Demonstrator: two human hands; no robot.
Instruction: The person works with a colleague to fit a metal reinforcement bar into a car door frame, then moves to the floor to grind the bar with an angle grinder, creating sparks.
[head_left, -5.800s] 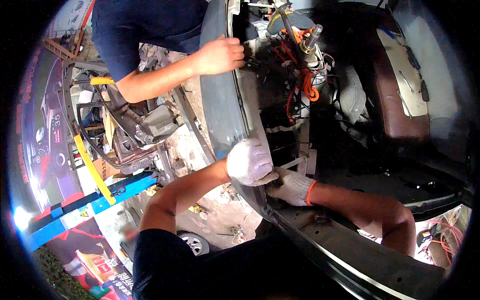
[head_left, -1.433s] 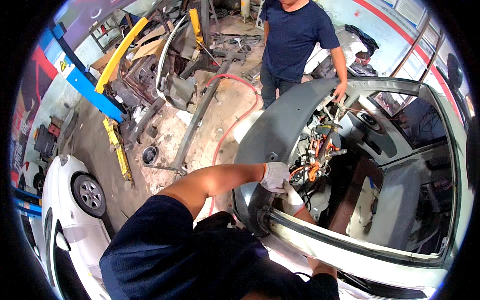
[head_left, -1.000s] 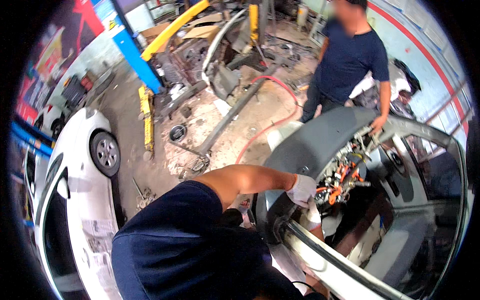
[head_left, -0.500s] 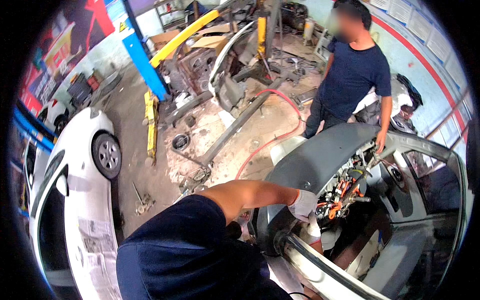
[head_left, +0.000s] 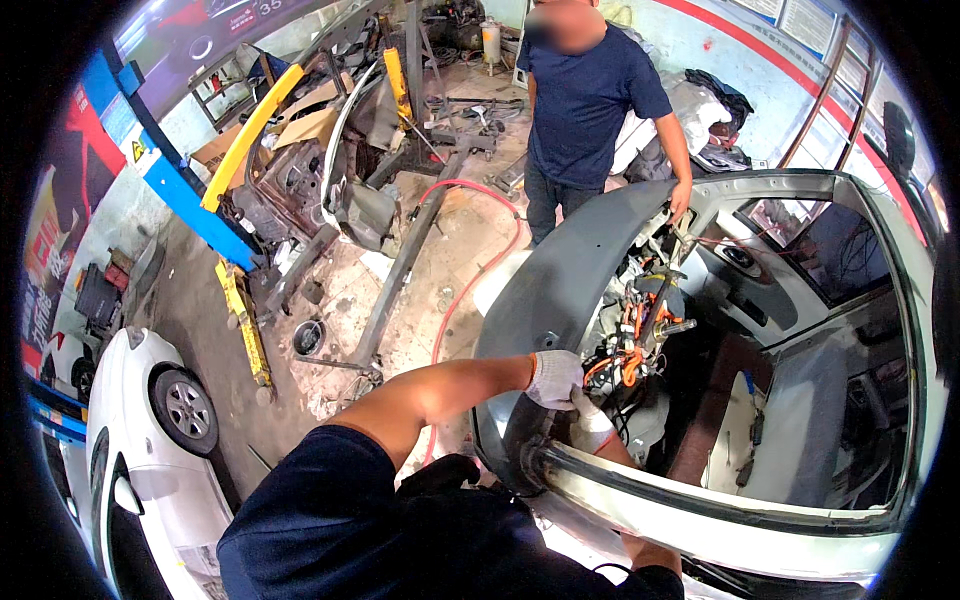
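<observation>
My gloved left hand (head_left: 553, 380) is curled at the near end of the dark grey dashboard panel (head_left: 545, 290), along its inner edge. Just below it, my gloved right hand (head_left: 590, 425) reaches up from inside the white car body (head_left: 690, 490), fingers bent and meeting the left. What they grip is hidden. Beside them lie exposed orange cables (head_left: 628, 368), black wiring and a metal shaft (head_left: 676, 328). A co-worker (head_left: 590, 110) in a dark T-shirt stands across the panel, a bare hand (head_left: 680, 200) at its far end.
A white car (head_left: 150, 470) stands at the left, near a lift with blue (head_left: 190, 205) and yellow (head_left: 240, 120) arms. Stripped body parts (head_left: 300, 180) and cardboard lie on the floor (head_left: 400, 400), crossed by a red hose (head_left: 450, 315). A metal ladder (head_left: 830, 90) leans on the back wall.
Since 5.8 seconds ago, my view has tilted up and the co-worker has straightened. Over the last second, the view has shifted again; both my hands stay at the panel's near end.
</observation>
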